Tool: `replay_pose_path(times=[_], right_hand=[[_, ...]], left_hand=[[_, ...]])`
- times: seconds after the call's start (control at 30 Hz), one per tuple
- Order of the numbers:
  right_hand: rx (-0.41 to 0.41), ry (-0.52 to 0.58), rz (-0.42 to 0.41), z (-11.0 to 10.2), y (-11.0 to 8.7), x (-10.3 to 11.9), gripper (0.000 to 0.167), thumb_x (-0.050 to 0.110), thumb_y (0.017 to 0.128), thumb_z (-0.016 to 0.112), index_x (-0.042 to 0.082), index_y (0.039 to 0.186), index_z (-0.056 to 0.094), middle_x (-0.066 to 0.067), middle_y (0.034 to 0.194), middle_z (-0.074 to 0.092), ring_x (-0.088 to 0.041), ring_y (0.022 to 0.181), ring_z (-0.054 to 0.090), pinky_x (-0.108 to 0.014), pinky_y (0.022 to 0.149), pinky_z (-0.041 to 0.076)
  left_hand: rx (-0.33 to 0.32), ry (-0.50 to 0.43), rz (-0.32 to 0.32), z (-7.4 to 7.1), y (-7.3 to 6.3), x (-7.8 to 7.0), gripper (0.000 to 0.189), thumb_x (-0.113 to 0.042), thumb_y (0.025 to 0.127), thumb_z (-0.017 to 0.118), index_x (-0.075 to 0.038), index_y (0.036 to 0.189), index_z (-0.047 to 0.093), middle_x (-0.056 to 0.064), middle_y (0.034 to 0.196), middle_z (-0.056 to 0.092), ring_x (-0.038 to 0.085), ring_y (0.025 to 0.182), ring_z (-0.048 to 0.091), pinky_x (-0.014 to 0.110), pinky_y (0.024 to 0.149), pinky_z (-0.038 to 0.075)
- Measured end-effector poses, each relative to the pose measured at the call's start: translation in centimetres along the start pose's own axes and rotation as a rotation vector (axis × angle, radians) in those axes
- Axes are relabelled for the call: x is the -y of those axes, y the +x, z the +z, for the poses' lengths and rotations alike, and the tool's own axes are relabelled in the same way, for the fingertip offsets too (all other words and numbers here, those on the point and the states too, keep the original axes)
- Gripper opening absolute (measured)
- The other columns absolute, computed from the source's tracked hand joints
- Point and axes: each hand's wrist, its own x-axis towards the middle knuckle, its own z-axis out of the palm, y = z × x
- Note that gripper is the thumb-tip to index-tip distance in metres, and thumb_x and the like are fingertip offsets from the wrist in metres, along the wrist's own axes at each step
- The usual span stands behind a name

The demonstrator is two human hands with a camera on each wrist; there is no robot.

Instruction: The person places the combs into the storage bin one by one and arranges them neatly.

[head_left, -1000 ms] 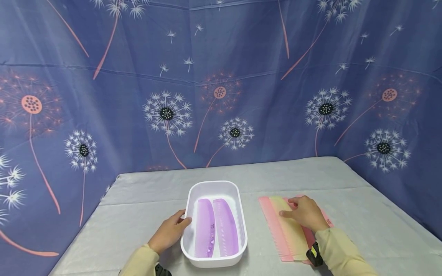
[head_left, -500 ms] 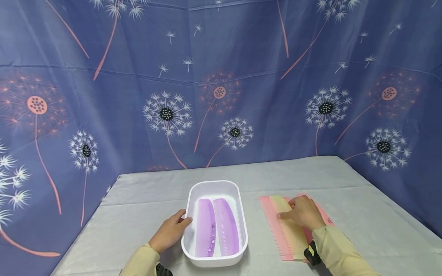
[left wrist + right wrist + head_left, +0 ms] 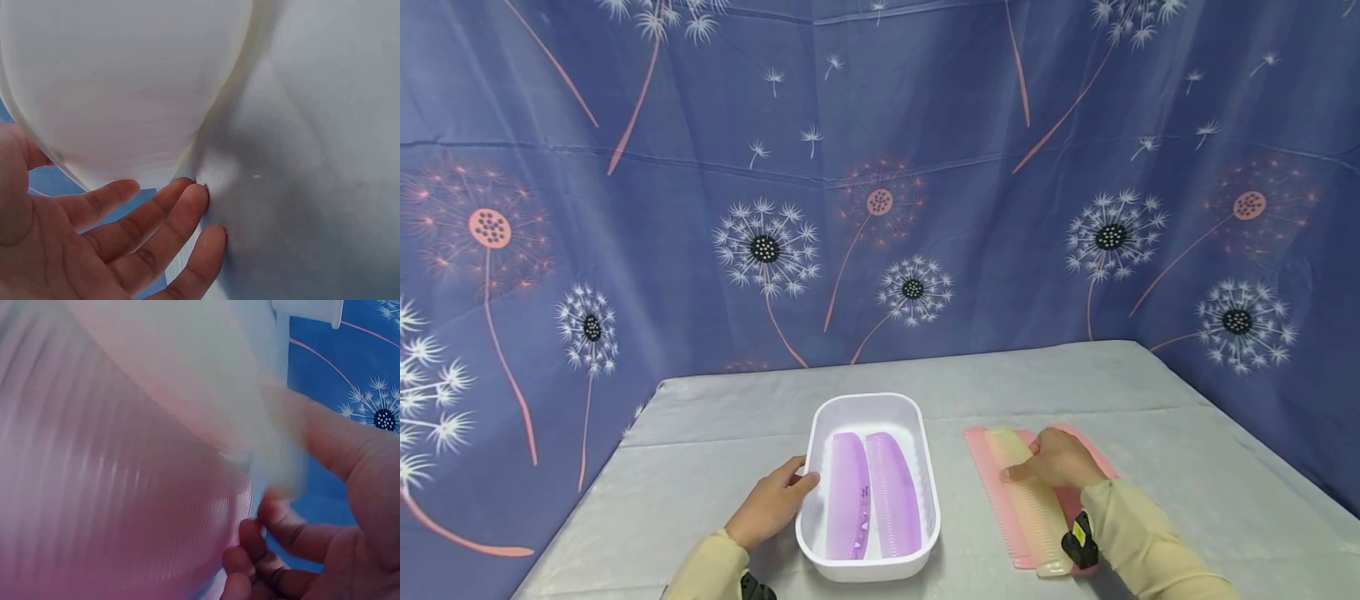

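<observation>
Two purple combs (image 3: 847,496) lie side by side in a white plastic tub (image 3: 867,572) in the head view. My left hand (image 3: 767,507) grips the tub's left rim, thumb over the edge and fingers against the outer wall (image 3: 125,94). To the right, my right hand (image 3: 1060,462) pinches a pale yellow comb (image 3: 1033,504) between thumb and fingers. That comb is tilted above pink combs (image 3: 987,479), which lie on the cloth and are partly hidden by it and the hand. In the right wrist view, the yellow comb (image 3: 206,369) is blurred.
A light grey cloth (image 3: 715,433) covers the table. Behind and at both sides hangs a blue curtain (image 3: 985,217) with a dandelion print. A strip of cloth-covered table separates the tub from the pink combs.
The yellow comb lay flat on the pink combs earlier; now it is tilted up in my right hand's pinch. My left hand stays on the tub, and the purple combs have not moved.
</observation>
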Motion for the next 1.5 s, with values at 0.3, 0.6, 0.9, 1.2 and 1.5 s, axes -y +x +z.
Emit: replay_pose_path(times=[0.3,0.6,0.9,1.2,1.5], right_hand=[[-0.015,0.11,-0.04,0.0,0.0,-0.1,0.04,0.025,0.08,0.083,0.011,0.061,0.05,0.004,0.057,0.039,-0.013,0.056,0.037,-0.027,0.054,0.031],[0.032,0.183,0.01,-0.6,0.7,0.7,0.037,0.03,0.09,0.075,0.002,0.068,0.063,-0.007,0.076,0.057,-0.023,0.078,0.052,-0.036,0.071,0.043],[0.089,0.261,-0.026,-1.3,0.7,1.4,0.03,0.026,0.092,0.073,-0.002,0.085,0.076,-0.001,0.079,0.067,-0.02,0.089,0.054,-0.036,0.081,0.04],[0.14,0.308,-0.033,-2.1,0.5,2.2,0.031,0.029,0.095,0.07,0.008,0.073,0.068,0.002,0.078,0.058,-0.021,0.092,0.051,-0.04,0.083,0.04],[0.189,0.317,-0.077,-3.2,0.5,3.9,0.036,0.036,0.097,0.067,0.002,0.099,0.078,-0.004,0.101,0.072,-0.027,0.108,0.059,-0.054,0.096,0.045]], left_hand=[[-0.004,-0.003,0.003,0.0,-0.1,0.0,0.044,-0.024,0.102,0.056,0.0,0.139,0.057,0.01,0.101,0.069,0.026,0.093,0.065,0.049,0.085,0.052],[0.0,-0.016,-0.009,-0.2,0.0,0.0,0.046,-0.025,0.103,0.056,0.001,0.14,0.056,0.01,0.102,0.069,0.026,0.093,0.065,0.05,0.086,0.052],[0.007,-0.02,-0.021,-0.1,0.1,0.1,0.047,-0.026,0.103,0.056,0.001,0.141,0.055,0.009,0.102,0.069,0.025,0.093,0.064,0.049,0.085,0.052],[0.013,-0.018,-0.027,-0.2,0.0,0.1,0.047,-0.027,0.103,0.056,0.0,0.141,0.055,0.01,0.104,0.069,0.027,0.095,0.065,0.05,0.086,0.052],[0.015,-0.018,-0.02,-0.1,0.0,-0.1,0.046,-0.025,0.103,0.056,0.001,0.14,0.056,0.01,0.103,0.069,0.026,0.094,0.065,0.05,0.086,0.052]])
